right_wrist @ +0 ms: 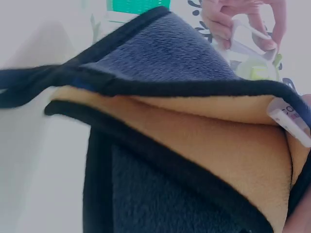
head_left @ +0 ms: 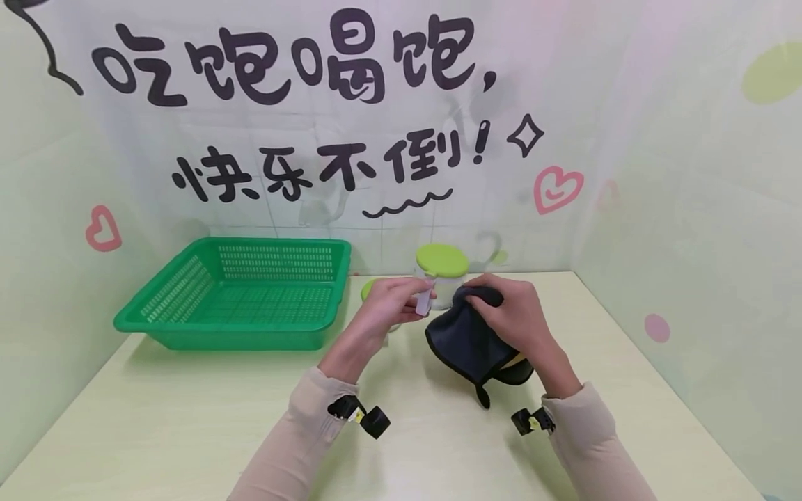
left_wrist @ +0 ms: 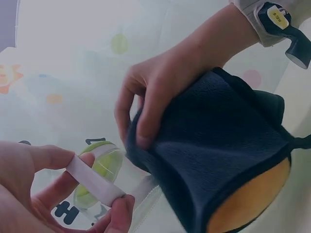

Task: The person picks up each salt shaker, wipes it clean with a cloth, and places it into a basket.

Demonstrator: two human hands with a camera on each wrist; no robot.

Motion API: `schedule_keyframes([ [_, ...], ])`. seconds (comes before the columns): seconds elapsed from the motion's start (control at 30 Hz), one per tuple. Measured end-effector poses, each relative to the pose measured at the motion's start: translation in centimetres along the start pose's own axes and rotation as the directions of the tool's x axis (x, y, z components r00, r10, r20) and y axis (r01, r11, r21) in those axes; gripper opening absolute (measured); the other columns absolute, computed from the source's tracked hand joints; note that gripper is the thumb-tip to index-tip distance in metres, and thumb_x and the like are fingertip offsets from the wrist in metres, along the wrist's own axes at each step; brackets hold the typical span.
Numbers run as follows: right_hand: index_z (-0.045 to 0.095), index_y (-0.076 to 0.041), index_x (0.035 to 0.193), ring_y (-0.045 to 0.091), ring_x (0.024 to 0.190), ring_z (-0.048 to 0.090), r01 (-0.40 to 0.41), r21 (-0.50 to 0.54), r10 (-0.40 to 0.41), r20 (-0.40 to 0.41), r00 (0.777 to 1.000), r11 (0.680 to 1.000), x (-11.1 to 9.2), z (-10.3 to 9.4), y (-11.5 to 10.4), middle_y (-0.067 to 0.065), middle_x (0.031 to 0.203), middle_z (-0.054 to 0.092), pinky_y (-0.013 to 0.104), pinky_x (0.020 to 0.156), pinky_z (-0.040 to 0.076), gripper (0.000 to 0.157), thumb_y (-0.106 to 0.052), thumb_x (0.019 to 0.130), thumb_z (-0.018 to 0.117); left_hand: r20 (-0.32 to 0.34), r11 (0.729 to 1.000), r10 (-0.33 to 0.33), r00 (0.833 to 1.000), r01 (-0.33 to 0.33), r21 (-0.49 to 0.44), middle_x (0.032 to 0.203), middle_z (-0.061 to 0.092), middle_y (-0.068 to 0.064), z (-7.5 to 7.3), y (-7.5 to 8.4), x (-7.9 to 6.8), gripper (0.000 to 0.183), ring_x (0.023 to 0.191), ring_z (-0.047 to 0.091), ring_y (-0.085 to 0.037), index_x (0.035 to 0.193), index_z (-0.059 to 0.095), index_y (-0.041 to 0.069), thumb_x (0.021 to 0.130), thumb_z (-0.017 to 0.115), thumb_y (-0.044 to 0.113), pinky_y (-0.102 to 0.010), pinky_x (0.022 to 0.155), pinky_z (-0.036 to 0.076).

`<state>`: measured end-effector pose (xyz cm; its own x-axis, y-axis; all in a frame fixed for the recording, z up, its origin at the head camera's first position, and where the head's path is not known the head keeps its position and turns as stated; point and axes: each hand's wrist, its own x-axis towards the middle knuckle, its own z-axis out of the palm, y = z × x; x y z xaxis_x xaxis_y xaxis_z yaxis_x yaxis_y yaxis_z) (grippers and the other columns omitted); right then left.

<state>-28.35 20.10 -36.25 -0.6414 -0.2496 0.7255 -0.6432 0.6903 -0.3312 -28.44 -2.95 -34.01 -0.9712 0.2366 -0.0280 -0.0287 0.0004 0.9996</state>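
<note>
In the head view, my right hand [head_left: 507, 309] grips a folded dark navy cloth [head_left: 466, 341] by its top. The cloth has black edging, a hanging loop and a tan inner side [right_wrist: 209, 141]; a white label [right_wrist: 291, 121] shows inside the fold. My left hand [head_left: 395, 299] pinches a whitish, translucent, handle-like plastic strip [left_wrist: 97, 182] between thumb and fingers; I cannot tell whether it is attached to a jar. Right behind the hands stands a clear jar with a lime-green lid [head_left: 442, 259]. A second green lid [head_left: 368, 287] is mostly hidden behind the left hand.
A green plastic basket [head_left: 234, 339] sits at the back left of the pale wooden table [head_left: 207, 417]. A white printed curtain [head_left: 376, 229] closes off the back, with pale walls at both sides. Small cameras are strapped to both wrists.
</note>
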Motion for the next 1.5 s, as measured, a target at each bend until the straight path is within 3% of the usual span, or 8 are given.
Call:
schedule_keyframes([
  [0.2, 0.079, -0.01, 0.104, 0.022, 0.09, 0.077, 0.001, 0.039, 0.001, -0.049, 0.999, 0.999, 0.1, -0.5, -0.2, 0.008, 0.098, 0.081, 0.044, 0.083, 0.062, 0.02, -0.007, 0.084, 0.084, 0.01, 1.0, -0.006, 1.0, 0.006, 0.014, 0.096, 0.074, -0.007, 0.2, 0.0, 0.0, 0.031, 0.08, 0.068, -0.013, 0.11, 0.076, 0.0, 0.097, 0.068, 0.026, -0.025, 0.076, 0.059],
  [0.6, 0.08, -0.018, 0.1, 0.024, 0.092, 0.074, -0.069, -0.033, 0.075, 0.217, 0.973, 0.997, -0.2, 0.5, 0.3, 0.003, 0.096, 0.08, 0.047, 0.086, 0.06, 0.014, -0.013, 0.087, 0.082, -0.013, 0.999, -0.021, 1.0, 0.02, -0.032, 0.09, 0.071, -0.001, -0.2, 0.1, -0.1, 0.031, 0.08, 0.068, -0.013, 0.107, 0.076, 0.003, 0.098, 0.069, 0.032, -0.025, 0.076, 0.059],
  [0.8, 0.08, -0.014, 0.1, 0.023, 0.088, 0.076, -0.054, -0.001, 0.054, 0.079, 0.995, 0.999, 0.1, 0.0, 0.1, 0.004, 0.094, 0.08, 0.045, 0.083, 0.06, 0.015, -0.01, 0.086, 0.083, -0.001, 1.0, -0.019, 1.0, 0.019, -0.014, 0.095, 0.074, -0.005, -0.3, -0.1, 0.1, 0.03, 0.08, 0.069, -0.014, 0.108, 0.077, 0.003, 0.096, 0.071, 0.03, -0.026, 0.078, 0.06],
  [0.93, 0.08, -0.012, 0.101, 0.021, 0.085, 0.077, -0.011, 0.028, 0.012, -0.05, 0.999, 1.0, 0.3, -0.5, 0.0, 0.006, 0.094, 0.081, 0.024, 0.081, 0.058, 0.017, -0.008, 0.085, 0.084, 0.0, 1.0, -0.014, 1.0, 0.014, -0.005, 0.098, 0.074, -0.007, -0.1, -0.2, 0.3, 0.028, 0.082, 0.07, -0.016, 0.105, 0.079, 0.004, 0.094, 0.073, 0.029, -0.027, 0.079, 0.061],
  [1.03, 0.08, -0.01, 0.102, 0.021, 0.085, 0.077, 0.002, 0.04, 0.001, -0.078, 0.997, 0.999, 0.3, -0.7, 0.0, 0.007, 0.095, 0.081, 0.018, 0.081, 0.055, 0.019, -0.007, 0.084, 0.084, 0.002, 1.0, -0.017, 1.0, 0.017, -0.013, 0.095, 0.074, -0.005, 0.1, -0.1, 0.2, 0.029, 0.082, 0.07, -0.016, 0.107, 0.078, 0.003, 0.094, 0.072, 0.028, -0.027, 0.078, 0.061],
  [1.2, 0.08, -0.014, 0.1, 0.022, 0.09, 0.076, -0.052, 0.04, 0.05, 0.062, 0.997, 0.998, 0.2, -0.5, 0.2, 0.004, 0.095, 0.08, 0.039, 0.084, 0.06, 0.016, -0.009, 0.086, 0.083, -0.006, 0.999, -0.034, 0.999, 0.034, -0.039, 0.09, 0.073, -0.003, 0.1, 0.2, 0.0, 0.03, 0.079, 0.069, -0.014, 0.109, 0.077, 0.003, 0.096, 0.07, 0.029, -0.025, 0.076, 0.06],
  [1.33, 0.081, -0.016, 0.099, 0.023, 0.093, 0.074, -0.078, -0.029, 0.083, 0.206, 0.975, 0.997, 0.0, -0.1, 0.4, 0.002, 0.095, 0.08, 0.046, 0.087, 0.059, 0.013, -0.012, 0.087, 0.082, -0.012, 0.999, -0.032, 0.999, 0.032, -0.037, 0.09, 0.072, -0.002, 0.0, 0.2, 0.0, 0.031, 0.079, 0.069, -0.013, 0.108, 0.077, 0.003, 0.096, 0.07, 0.031, -0.025, 0.076, 0.06],
  [1.5, 0.081, -0.015, 0.1, 0.025, 0.093, 0.075, -0.079, -0.052, 0.088, 0.196, 0.977, 0.995, 0.0, -0.4, 0.4, 0.003, 0.095, 0.08, 0.047, 0.087, 0.059, 0.013, -0.013, 0.087, 0.082, -0.004, 0.999, -0.026, 1.0, 0.026, -0.043, 0.089, 0.073, -0.001, 0.0, 0.2, 0.1, 0.031, 0.079, 0.07, -0.013, 0.109, 0.077, 0.003, 0.096, 0.071, 0.03, -0.025, 0.077, 0.061],
])
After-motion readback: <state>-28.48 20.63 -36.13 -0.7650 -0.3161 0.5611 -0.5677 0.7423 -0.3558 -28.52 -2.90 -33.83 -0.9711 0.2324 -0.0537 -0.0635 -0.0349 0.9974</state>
